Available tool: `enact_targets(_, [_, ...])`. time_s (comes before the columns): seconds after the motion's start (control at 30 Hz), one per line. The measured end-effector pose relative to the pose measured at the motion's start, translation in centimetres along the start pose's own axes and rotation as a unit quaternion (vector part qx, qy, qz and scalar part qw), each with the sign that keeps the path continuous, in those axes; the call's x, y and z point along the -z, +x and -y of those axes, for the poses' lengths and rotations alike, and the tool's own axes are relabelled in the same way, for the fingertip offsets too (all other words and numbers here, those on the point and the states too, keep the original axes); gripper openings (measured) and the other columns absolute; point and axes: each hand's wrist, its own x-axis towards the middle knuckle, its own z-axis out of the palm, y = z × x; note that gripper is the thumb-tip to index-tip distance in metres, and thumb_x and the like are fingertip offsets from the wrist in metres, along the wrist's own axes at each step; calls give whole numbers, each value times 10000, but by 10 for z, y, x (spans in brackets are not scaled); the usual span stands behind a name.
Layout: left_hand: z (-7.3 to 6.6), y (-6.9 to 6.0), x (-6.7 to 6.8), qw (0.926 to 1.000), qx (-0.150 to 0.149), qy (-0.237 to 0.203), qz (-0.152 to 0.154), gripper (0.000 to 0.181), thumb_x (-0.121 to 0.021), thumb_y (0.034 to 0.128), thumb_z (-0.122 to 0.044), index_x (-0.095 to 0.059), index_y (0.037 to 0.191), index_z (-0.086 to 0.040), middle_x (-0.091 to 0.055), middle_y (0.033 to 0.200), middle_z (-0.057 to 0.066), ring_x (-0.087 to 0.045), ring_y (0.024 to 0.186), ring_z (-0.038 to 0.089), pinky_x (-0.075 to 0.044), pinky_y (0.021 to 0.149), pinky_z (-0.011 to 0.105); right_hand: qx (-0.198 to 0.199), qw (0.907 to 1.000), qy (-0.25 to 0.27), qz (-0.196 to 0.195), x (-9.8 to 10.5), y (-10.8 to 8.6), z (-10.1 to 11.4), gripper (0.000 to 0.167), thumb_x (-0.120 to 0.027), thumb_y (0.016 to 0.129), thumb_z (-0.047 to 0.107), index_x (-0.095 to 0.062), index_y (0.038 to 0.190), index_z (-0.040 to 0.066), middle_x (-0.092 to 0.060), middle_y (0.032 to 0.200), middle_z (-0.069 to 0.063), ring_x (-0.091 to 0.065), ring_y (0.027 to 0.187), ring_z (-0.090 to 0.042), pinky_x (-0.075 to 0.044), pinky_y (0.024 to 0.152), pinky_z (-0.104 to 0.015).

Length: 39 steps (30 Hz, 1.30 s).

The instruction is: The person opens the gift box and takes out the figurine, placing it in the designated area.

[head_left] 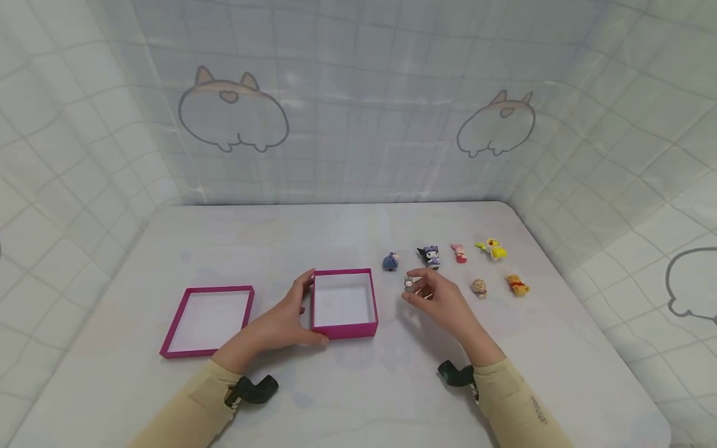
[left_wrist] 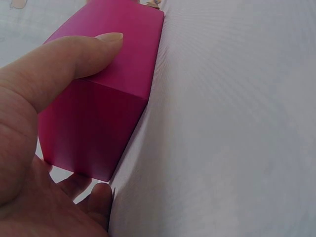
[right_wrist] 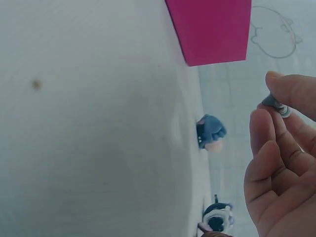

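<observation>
A square magenta box (head_left: 344, 331) with a white inside stands with its open top up. My left hand (head_left: 285, 317) holds it at the left side, thumb on the front wall and fingers toward the back corner. In the left wrist view the thumb presses on the magenta wall (left_wrist: 133, 59). Right of the box, my right hand (head_left: 439, 298) pinches a small grey figurine (head_left: 408, 284) between thumb and fingers, above the table. The right wrist view shows only part of this figurine (right_wrist: 276, 104), the rest covered by the fingers.
A shallow magenta-rimmed lid (head_left: 250, 305) lies left of the box. Toy figurines stand at the right: a blue donkey (head_left: 390, 261), a black-and-purple figure (head_left: 430, 256), a pink one (head_left: 459, 253), a yellow one (head_left: 494, 249), a beige one (head_left: 478, 287) and a yellow-and-red bear (head_left: 517, 285).
</observation>
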Motion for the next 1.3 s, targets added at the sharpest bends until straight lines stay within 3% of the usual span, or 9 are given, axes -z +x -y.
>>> enact_targets(0.33, [2,-1,2,9999,63,111,-83,1348,-928,608,-476,17,1557,-321,-128,1609,4,-303,1417,262,-409,1066,478,107,9997,-216,22,-4,4,2,459,-770,880,308,-624,1298,182,-654,922,64,-617,833,-134,-540,715,-325])
enact_targets(0.77, [4,1,3,9999,-46,75,-66,1350,-927,606,-481,19,1555,-321,-134,1605,-4,-265,1435,235,-396,1075,474,-358,9963,-523,580,-10,17,-8,434,-779,871,306,-665,1281,218,-656,878,98,-580,787,-150,-516,686,-306])
enact_targets(1.3, [2,3,3,9999,-76,80,23,1344,-929,608,-473,12,1555,-317,-138,1603,0,-276,1427,228,-389,1083,468,-451,9906,-920,901,-14,18,-5,391,-781,866,323,-680,1236,244,-627,865,79,-569,809,-152,-501,705,-313])
